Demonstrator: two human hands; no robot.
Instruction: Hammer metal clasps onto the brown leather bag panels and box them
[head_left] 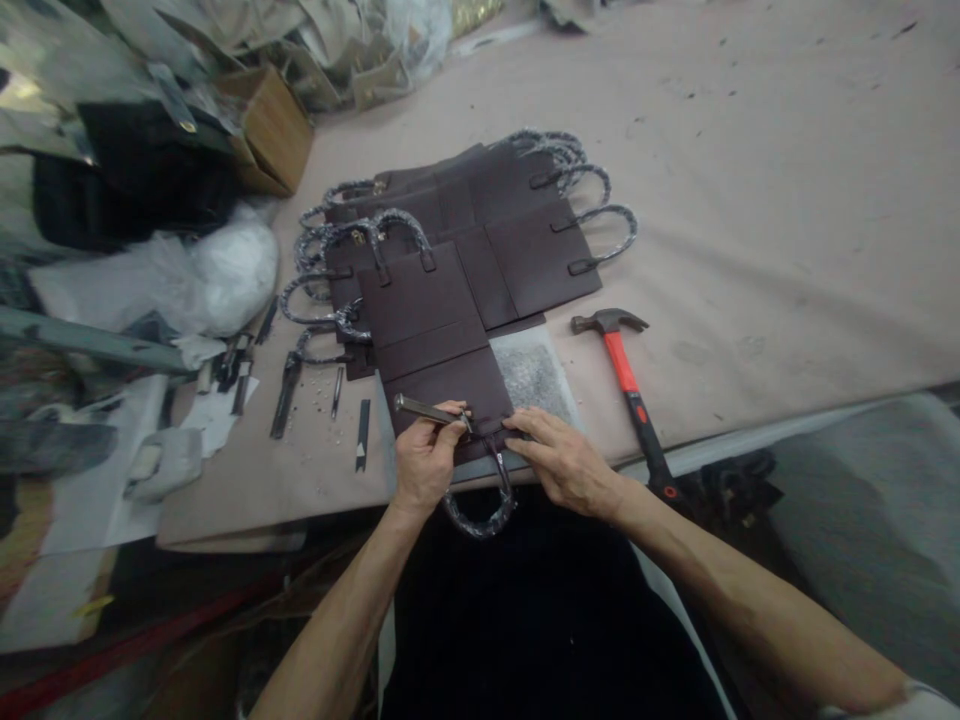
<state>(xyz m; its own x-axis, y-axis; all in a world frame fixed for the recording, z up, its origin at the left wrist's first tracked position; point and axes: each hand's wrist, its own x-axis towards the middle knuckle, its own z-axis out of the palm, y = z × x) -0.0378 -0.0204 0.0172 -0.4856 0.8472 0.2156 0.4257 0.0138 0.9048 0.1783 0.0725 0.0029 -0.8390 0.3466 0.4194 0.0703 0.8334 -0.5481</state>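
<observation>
A dark brown leather bag panel (pixel 435 330) lies lengthwise before me, with a plastic-wrapped handle (pixel 480 525) at its near end hanging over the table edge. My left hand (pixel 427 460) grips a metal punch (pixel 424 408) between thumb and fingers. The punch is tilted, its lower end at the panel near the handle's base; exact contact is hard to see. Resting on the panel's near right corner, my right hand (pixel 559 455) has its fingers stretched out by the other handle base. Under the panel shows a pale, speckled slab (pixel 536 375).
More brown panels with wrapped handles (pixel 525 230) lie stacked beyond. A red-and-black claw hammer (pixel 630 390) is at the right. Left are a slim metal rod (pixel 337 392), a flat dark tool (pixel 363 435), and scattered small bits. A cardboard box (pixel 274 130) stands at the back left.
</observation>
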